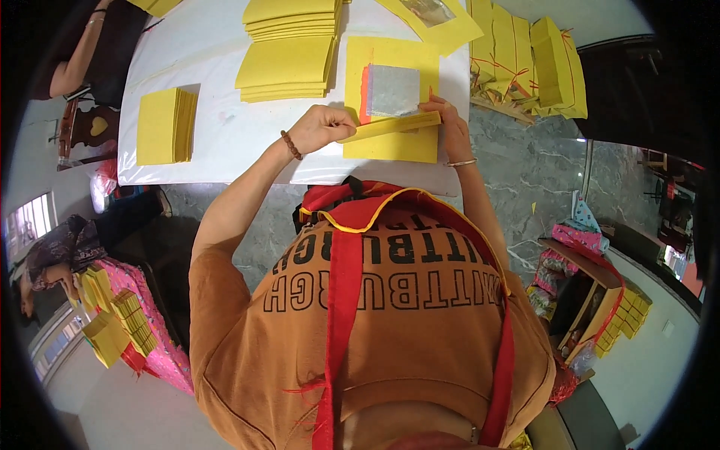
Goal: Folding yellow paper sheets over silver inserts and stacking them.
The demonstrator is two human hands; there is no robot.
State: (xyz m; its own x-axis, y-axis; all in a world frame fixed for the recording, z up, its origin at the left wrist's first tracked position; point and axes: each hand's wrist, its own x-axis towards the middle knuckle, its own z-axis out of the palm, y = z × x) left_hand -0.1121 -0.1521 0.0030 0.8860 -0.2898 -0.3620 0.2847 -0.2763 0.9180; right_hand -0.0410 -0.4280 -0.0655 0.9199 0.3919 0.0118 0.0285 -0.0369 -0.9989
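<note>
One yellow stack point(159, 127) sits at the left of a white tabletop point(214, 82), with more yellow piles point(285, 66) at the top centre. Right of these, the left hand point(324, 129), wearing a bead bracelet point(291, 145), pinches one end of a narrow yellow strip point(394, 126), held slantwise across a yellow sheet point(390, 150) bearing a silver square point(395, 90). The right hand point(452, 129), fingers bent, grips the strip's other end; farther right, beyond the tabletop, stand yellow bags point(559, 71)

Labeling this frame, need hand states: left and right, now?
Left hand: closed, pinching the left end of the yellow strip.
Right hand: at the strip's right end; grip cannot be told.
</note>
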